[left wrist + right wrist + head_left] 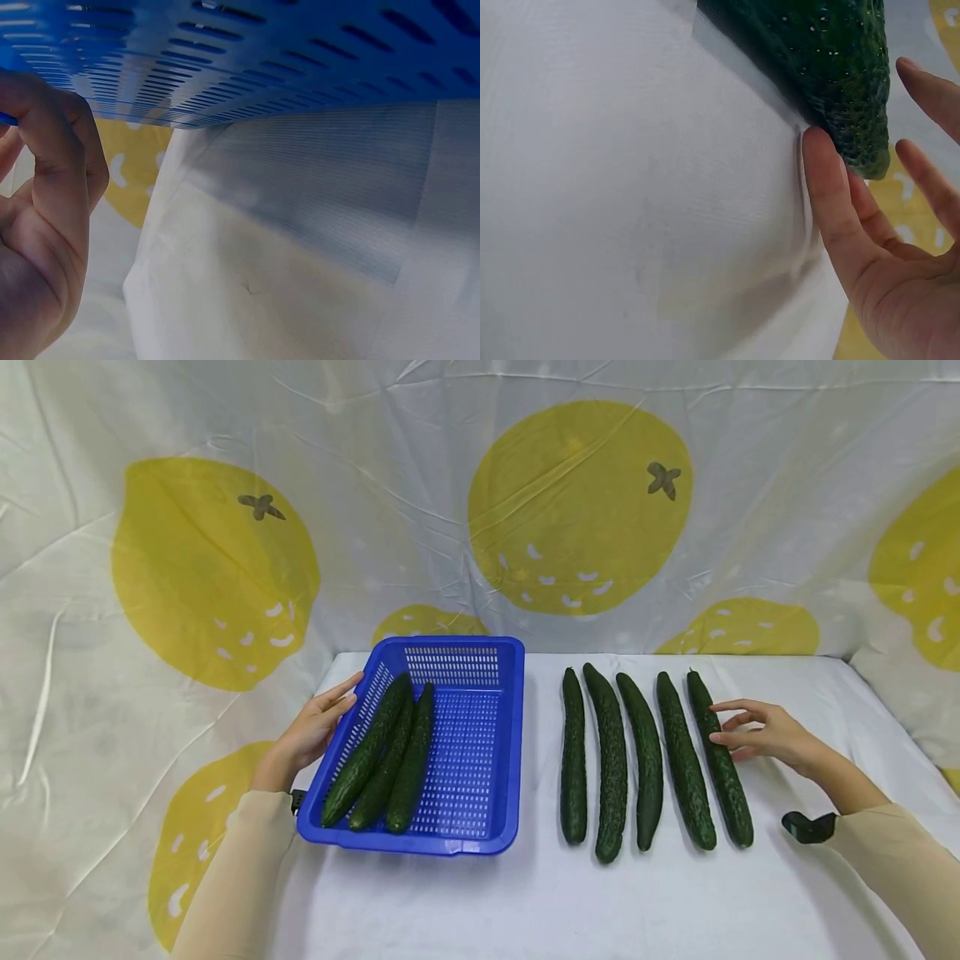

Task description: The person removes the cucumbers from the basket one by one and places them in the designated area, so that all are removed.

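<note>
A blue plastic basket [468, 752] stands at the left of the table, tilted slightly in the head view, with three cucumbers lying lengthwise along its left side, one of them a long cucumber [375, 747]. My left hand [313, 727] holds the basket's left rim; in the left wrist view its fingers [56, 142] bend at the blue edge. At the far right end of a row lies a cucumber [722, 764]. Beside its upper half is my right hand [772, 735], fingers spread, thumb [826, 176] right at its dark bumpy skin in the right wrist view.
To the left of that cucumber, several more lie side by side, including a curved cucumber [606, 764] and a shorter cucumber [573, 760]. White cloth [570, 910] covers the table. Behind it hangs a curtain [405, 468] printed with yellow fruit.
</note>
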